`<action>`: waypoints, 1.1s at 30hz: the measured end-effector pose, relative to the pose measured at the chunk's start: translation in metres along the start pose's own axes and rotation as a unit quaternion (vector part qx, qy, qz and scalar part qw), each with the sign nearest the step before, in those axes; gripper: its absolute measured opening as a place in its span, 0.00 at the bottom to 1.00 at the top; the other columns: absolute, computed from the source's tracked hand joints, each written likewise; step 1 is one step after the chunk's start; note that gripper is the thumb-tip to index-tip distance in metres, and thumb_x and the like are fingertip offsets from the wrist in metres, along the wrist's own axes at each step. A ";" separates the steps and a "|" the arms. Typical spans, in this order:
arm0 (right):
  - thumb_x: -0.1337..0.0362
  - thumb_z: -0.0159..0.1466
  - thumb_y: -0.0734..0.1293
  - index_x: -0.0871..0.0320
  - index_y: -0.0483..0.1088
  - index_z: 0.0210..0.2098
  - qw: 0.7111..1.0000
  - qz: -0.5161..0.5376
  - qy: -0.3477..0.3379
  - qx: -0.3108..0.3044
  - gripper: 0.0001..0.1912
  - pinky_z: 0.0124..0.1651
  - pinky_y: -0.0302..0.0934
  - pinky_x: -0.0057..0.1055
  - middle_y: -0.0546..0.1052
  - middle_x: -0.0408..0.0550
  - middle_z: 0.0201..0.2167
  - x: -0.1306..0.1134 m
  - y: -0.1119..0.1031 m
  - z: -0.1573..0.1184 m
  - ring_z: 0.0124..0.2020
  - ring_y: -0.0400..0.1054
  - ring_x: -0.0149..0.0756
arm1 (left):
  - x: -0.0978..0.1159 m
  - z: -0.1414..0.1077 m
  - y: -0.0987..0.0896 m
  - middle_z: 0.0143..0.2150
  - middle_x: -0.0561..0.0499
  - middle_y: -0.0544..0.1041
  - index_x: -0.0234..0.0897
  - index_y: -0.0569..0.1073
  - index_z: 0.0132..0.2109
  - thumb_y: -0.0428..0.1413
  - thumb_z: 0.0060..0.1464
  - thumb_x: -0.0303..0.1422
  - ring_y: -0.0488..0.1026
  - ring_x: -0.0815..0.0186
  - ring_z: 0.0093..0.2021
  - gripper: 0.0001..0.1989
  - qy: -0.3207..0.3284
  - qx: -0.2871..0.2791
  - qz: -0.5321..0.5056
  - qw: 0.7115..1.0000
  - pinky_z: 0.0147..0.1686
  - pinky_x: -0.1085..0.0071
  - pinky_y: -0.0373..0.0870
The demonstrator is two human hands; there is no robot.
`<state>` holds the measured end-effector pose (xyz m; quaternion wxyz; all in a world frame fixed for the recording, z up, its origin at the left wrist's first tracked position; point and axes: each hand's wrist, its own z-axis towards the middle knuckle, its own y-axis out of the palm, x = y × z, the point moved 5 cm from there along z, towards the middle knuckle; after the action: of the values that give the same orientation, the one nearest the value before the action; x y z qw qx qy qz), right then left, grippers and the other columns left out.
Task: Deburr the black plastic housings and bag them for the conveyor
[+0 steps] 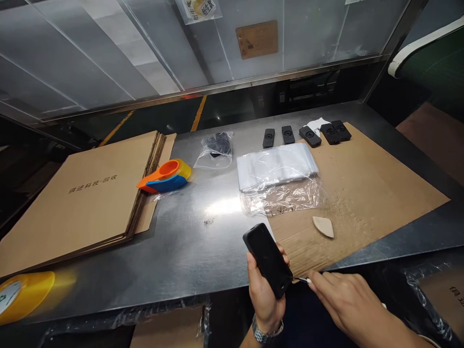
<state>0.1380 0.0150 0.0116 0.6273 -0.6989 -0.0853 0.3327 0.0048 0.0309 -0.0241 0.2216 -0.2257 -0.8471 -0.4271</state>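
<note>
I find the left hand (265, 300) clasping a black device (267, 258), left of the right hand (344, 296), which pinches a thin tool (301, 279) against its edge. Judged step: edge work; next move demands steadiness.

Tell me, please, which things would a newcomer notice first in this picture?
The bright orange-and-blue tape dispenser probably stands out first, beside the cardboard stack at left. Near the bottom centre, the left hand holds a black device, while the right hand holds a thin tool at its lower end.
</note>
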 end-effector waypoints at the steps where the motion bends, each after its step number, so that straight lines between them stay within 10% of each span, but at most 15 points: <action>1: 0.64 0.70 0.46 0.54 0.64 0.33 1.000 -0.005 0.002 -0.003 0.19 0.22 0.44 0.32 0.70 0.40 0.19 0.000 0.002 0.000 0.20 0.67 0.33 | 0.000 0.000 0.000 0.28 0.46 0.73 0.31 0.75 0.32 0.47 0.52 0.51 0.69 0.68 0.25 0.26 0.002 -0.003 0.002 1.000 0.24 0.75 0.67; 9: 0.62 0.70 0.46 0.52 0.62 0.31 0.997 -0.009 0.043 -0.061 0.17 0.22 0.40 0.32 0.69 0.39 0.18 0.004 0.015 -0.004 0.17 0.64 0.36 | -0.002 0.001 -0.005 0.30 0.46 0.74 0.32 0.74 0.34 0.44 0.55 0.50 0.69 0.67 0.27 0.26 0.041 -0.022 0.049 0.998 0.28 0.72 0.68; 14: 0.56 0.69 0.48 0.54 0.64 0.31 0.966 0.192 0.124 -0.118 0.19 0.26 0.52 0.28 0.69 0.42 0.20 0.015 0.023 -0.003 0.23 0.65 0.33 | 0.000 0.000 -0.008 0.31 0.44 0.74 0.32 0.74 0.36 0.48 0.51 0.52 0.70 0.64 0.28 0.25 0.098 -0.039 0.093 0.990 0.29 0.69 0.69; 16: 0.52 0.68 0.49 0.56 0.65 0.32 0.890 0.371 0.175 -0.198 0.21 0.20 0.52 0.23 0.66 0.40 0.16 0.016 0.038 -0.005 0.17 0.61 0.29 | 0.001 0.000 -0.007 0.31 0.45 0.74 0.32 0.74 0.35 0.49 0.50 0.53 0.69 0.64 0.28 0.25 0.106 -0.056 0.088 0.989 0.26 0.71 0.68; 20: 0.45 0.63 0.54 0.62 0.67 0.30 0.628 0.656 0.218 -0.357 0.26 0.09 0.41 0.19 0.61 0.36 0.10 -0.001 0.063 -0.016 0.07 0.48 0.22 | -0.002 0.005 -0.002 0.27 0.47 0.72 0.32 0.74 0.35 0.48 0.49 0.55 0.66 0.68 0.24 0.27 0.037 -0.088 0.037 0.995 0.19 0.76 0.62; 22: 0.44 0.61 0.56 0.63 0.67 0.28 0.583 0.711 0.197 -0.340 0.27 0.09 0.41 0.18 0.60 0.36 0.09 -0.007 0.063 -0.015 0.07 0.48 0.21 | -0.003 0.008 0.001 0.27 0.47 0.71 0.31 0.74 0.34 0.47 0.51 0.53 0.66 0.69 0.24 0.27 0.003 -0.080 0.005 0.997 0.19 0.77 0.63; 24: 0.43 0.60 0.58 0.62 0.66 0.29 0.609 0.723 0.181 -0.271 0.26 0.10 0.42 0.17 0.61 0.35 0.10 -0.004 0.058 -0.010 0.08 0.48 0.20 | -0.004 0.010 0.001 0.28 0.47 0.72 0.30 0.74 0.33 0.47 0.53 0.51 0.68 0.68 0.25 0.26 -0.014 -0.053 -0.028 0.998 0.21 0.77 0.65; 33: 0.66 0.62 0.60 0.59 0.69 0.35 0.894 0.440 0.082 0.007 0.06 0.27 0.57 0.23 0.71 0.41 0.22 -0.010 0.019 0.014 0.23 0.64 0.27 | -0.022 0.006 0.003 0.25 0.47 0.72 0.30 0.74 0.31 0.44 0.56 0.48 0.68 0.70 0.22 0.26 -0.083 0.035 -0.076 0.993 0.21 0.78 0.66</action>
<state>0.1168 0.0174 -0.0029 0.4265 -0.6855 0.2850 0.5167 0.0233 0.0328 -0.0381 0.1250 -0.1872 -0.8917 -0.3926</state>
